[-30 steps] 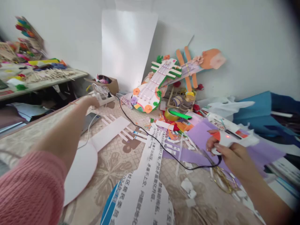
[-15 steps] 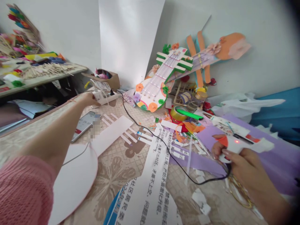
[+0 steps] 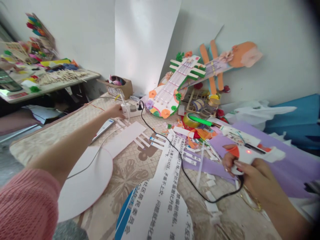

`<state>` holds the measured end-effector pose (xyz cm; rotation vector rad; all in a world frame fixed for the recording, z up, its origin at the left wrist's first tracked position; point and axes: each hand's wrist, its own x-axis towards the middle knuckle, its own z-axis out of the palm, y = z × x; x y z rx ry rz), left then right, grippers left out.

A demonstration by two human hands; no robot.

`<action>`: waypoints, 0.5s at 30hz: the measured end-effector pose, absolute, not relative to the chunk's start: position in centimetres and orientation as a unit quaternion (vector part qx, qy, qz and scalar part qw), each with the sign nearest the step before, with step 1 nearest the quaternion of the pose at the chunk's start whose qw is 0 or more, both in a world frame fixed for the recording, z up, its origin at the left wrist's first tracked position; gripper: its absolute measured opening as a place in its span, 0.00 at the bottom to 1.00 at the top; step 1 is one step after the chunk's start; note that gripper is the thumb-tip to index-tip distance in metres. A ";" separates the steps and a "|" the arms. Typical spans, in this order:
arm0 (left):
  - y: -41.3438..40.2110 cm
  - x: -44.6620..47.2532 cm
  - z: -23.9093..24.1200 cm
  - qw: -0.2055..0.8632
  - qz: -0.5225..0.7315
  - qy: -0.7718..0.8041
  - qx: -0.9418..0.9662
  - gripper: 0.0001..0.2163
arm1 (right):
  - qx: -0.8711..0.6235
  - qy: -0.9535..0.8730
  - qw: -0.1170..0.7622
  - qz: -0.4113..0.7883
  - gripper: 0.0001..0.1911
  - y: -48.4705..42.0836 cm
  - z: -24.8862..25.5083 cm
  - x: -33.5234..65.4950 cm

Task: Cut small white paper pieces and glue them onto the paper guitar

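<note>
My left hand [image 3: 117,111] reaches to the far edge of the table, its fingers closed on the left end of a white power strip [image 3: 136,112]; the fingertips are partly hidden. A black plug sits at the strip's right end. At the right, my right hand [image 3: 262,176] grips a white hot glue gun [image 3: 246,154] with an orange part and a lit red light. Its black cord [image 3: 183,168] runs across the table to the strip. Between my arms lie a lute-shaped white board [image 3: 86,180] and a lute-shaped printed board [image 3: 160,200]. A phone [image 3: 103,129] lies partly behind my left forearm.
Decorated paper lutes [image 3: 172,86] lean against the wall. A cardboard box [image 3: 122,88] stands behind the strip. Tape [image 3: 190,120], paper scraps and purple sheets [image 3: 282,166] crowd the right side. Another table [image 3: 87,76] at the left holds sticks and craft pieces.
The power strip has shifted right and slightly nearer with my left hand. Its white cable lies differently over the round board. The view has turned a little left; my right hand still holds the glue gun.
</note>
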<state>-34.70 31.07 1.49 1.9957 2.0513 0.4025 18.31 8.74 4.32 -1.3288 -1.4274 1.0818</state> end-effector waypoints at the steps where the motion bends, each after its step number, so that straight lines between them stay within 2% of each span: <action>1: 31.0 -34.4 1.4 0.128 0.117 0.705 0.688 0.16 | -0.530 -0.570 0.448 0.439 0.09 8.6 4.4 18.2; 7: 30.4 -32.7 1.3 0.112 0.076 0.724 0.677 0.23 | -0.498 -0.550 0.476 0.472 0.07 7.8 4.2 17.7; 11: 29.7 -32.4 2.1 0.124 0.069 0.720 0.679 0.19 | -0.466 -0.535 0.486 0.511 0.06 7.3 4.2 17.7; 15: 28.9 -32.8 3.3 0.145 0.085 0.716 0.677 0.17 | -0.457 -0.551 0.489 0.499 0.07 6.9 5.0 17.8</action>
